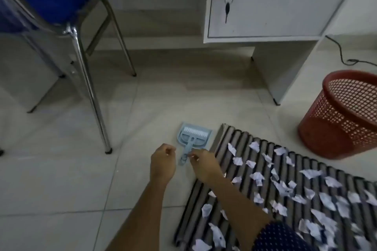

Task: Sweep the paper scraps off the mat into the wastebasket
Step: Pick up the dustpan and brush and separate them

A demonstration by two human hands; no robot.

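A light blue dustpan with its brush (193, 135) lies flat on the tiled floor, just off the far left corner of the striped mat (201, 195). Several white crumpled paper scraps (258, 177) are scattered over the mat. A red mesh wastebasket (334, 128) stands on the floor beyond the mat's far right side. My right hand (205, 166) pinches the end of the dustpan set's handle with thumb and fingertips. My left hand (163, 162) hovers just left of the handle, fingers loosely curled and holding nothing.
A blue-seated chair with chrome legs (87, 91) stands at the left. A white desk cabinet (265, 6) with a key in its lock is ahead, its side panel reaching the floor near the wastebasket. A black cable (344, 59) lies at the far right.
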